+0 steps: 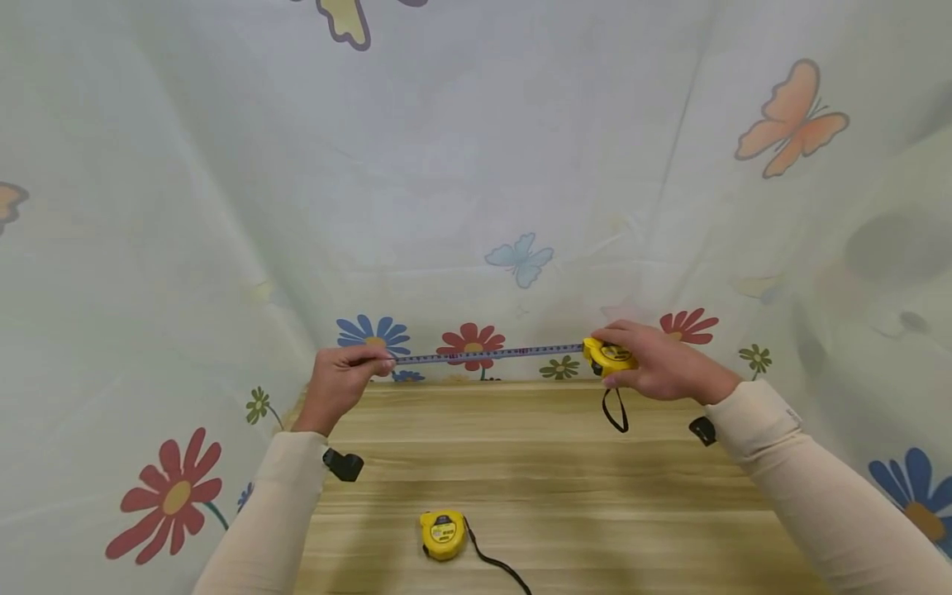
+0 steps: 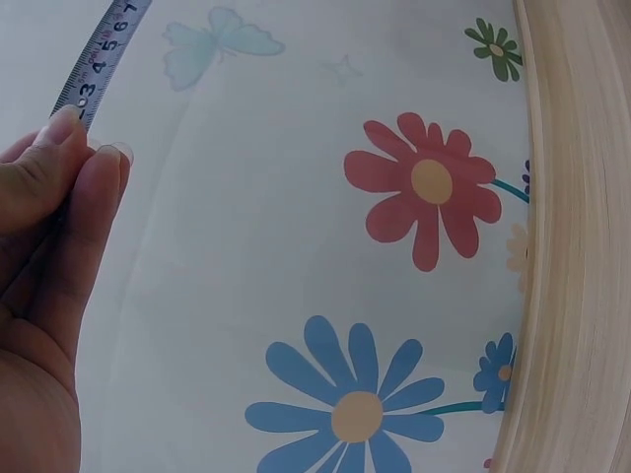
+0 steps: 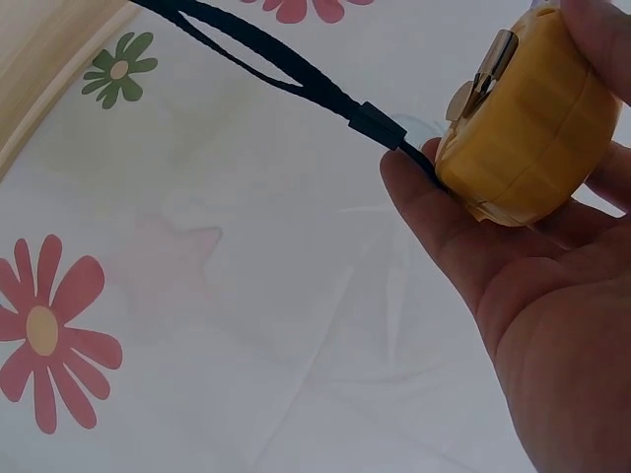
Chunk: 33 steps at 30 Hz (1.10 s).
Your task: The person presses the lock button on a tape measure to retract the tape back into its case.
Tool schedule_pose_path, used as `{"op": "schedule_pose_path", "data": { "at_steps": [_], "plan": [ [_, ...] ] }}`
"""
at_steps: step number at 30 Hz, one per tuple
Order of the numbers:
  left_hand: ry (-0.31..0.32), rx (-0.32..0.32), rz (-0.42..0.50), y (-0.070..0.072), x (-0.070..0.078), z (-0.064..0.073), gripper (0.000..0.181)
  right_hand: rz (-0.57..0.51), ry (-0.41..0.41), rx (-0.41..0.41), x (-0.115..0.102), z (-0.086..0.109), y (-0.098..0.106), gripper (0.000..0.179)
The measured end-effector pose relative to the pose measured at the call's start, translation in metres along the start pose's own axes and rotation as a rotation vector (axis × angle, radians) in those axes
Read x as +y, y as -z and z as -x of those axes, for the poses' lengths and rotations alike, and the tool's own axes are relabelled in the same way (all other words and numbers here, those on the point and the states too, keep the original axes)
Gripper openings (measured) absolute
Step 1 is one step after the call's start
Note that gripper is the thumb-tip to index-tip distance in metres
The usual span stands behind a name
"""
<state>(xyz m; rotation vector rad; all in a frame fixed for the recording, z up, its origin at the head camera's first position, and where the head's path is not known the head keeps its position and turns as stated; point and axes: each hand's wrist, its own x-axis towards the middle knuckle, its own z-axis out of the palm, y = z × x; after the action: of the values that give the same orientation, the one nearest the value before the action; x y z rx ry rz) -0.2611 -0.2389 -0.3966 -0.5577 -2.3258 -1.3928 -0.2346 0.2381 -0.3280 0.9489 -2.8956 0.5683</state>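
Note:
A yellow tape measure (image 1: 611, 357) is held in my right hand (image 1: 658, 361), its black wrist strap (image 1: 616, 411) dangling below. From its case a stretch of pale blade (image 1: 494, 354) runs left, nearly level, across to my left hand (image 1: 344, 380). There the thumb and fingers pinch the blade's end, hiding its tip. Printed numbers on the blade (image 2: 102, 64) show in the left wrist view. In the right wrist view the fingers and thumb curl round the yellow case (image 3: 537, 123), and a metal clip faces outward. A second yellow tape measure (image 1: 442, 535) lies on the wooden surface.
The wooden surface (image 1: 476, 463) spreads below both hands. Around it hang white sheets (image 1: 461, 165) printed with flowers and butterflies, at the back and both sides. The black strap (image 1: 500, 565) of the second tape measure trails toward the near edge. Dark wrist devices (image 1: 343, 464) sit on both sleeves.

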Motion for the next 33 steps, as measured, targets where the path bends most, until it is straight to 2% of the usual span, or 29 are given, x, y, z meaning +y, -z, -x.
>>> {"op": "schedule_pose_path", "data": {
  "at_steps": [33],
  "plan": [
    [-0.017,0.004,-0.013,-0.0044,0.0026,0.0001,0.010,0.009,0.005,-0.003,-0.0040,-0.0038,-0.0020,0.059]
  ]
}}
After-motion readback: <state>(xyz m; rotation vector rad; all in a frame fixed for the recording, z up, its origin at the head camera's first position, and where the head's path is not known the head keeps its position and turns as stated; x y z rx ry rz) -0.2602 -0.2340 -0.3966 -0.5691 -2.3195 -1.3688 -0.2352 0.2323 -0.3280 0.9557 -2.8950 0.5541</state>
